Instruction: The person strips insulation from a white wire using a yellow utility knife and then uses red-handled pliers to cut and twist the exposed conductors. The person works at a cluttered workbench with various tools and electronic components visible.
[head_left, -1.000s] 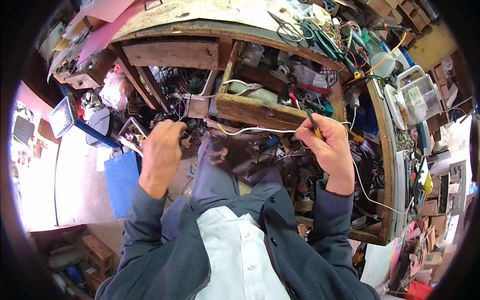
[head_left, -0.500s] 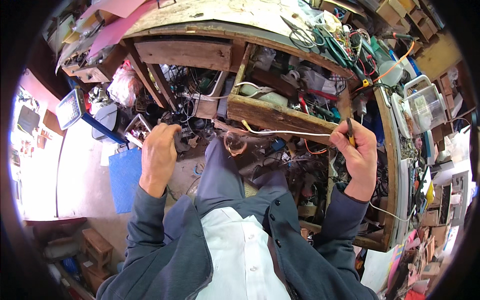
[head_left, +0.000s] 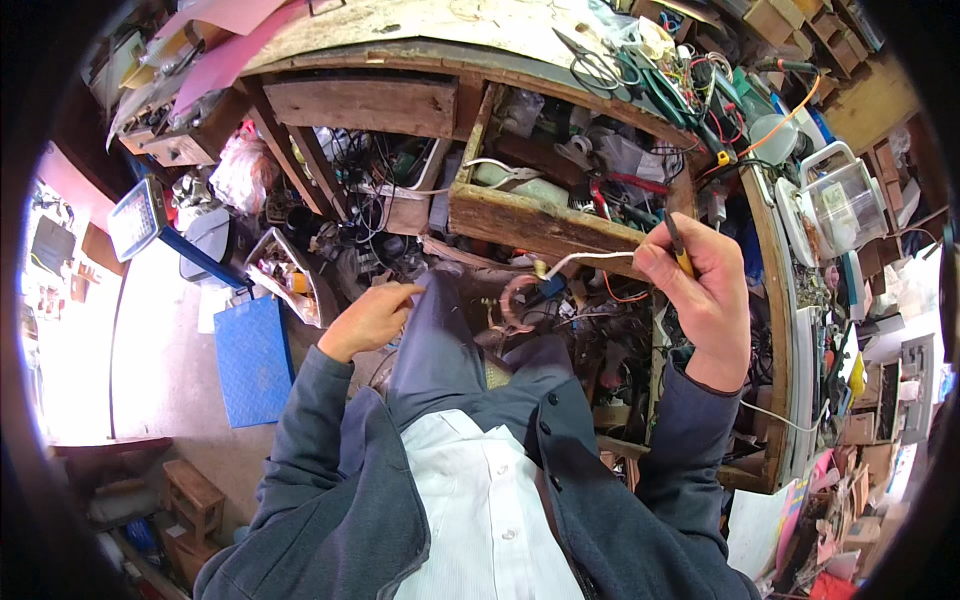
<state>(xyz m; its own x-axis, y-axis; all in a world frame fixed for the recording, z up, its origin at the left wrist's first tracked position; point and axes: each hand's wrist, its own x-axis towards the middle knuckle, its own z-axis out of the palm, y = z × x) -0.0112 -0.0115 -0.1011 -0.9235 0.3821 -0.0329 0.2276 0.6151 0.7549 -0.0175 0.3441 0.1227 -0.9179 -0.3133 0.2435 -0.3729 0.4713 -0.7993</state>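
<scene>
My right hand [head_left: 705, 290] is closed at the drawer's right end, pinching a white cord [head_left: 590, 256] between thumb and fingers. Tucked in the same hand is a slim tool with a yellow-and-black handle [head_left: 680, 245]; its working end is hidden. The cord runs left to a yellowish end piece [head_left: 541, 269]. Below that piece hangs a blurred, copper-coloured curved thing [head_left: 515, 305], over the gap between my knees. My left hand [head_left: 375, 318] rests by my left thigh, back upward, fingers loosely stretched to the right and holding nothing that I can see.
An open wooden drawer [head_left: 545, 228] full of tools and parts juts out ahead. Scissors [head_left: 590, 65] and pliers lie on the bench top [head_left: 430, 25]. On the left are a blue board [head_left: 252, 360] and a bin of scraps [head_left: 290, 275]. Tangled wires crowd under the bench.
My left hand has come down and right, to my thigh. The right hand has risen slightly with the cord, whose end and hanging copper-coloured thing have swung to the right.
</scene>
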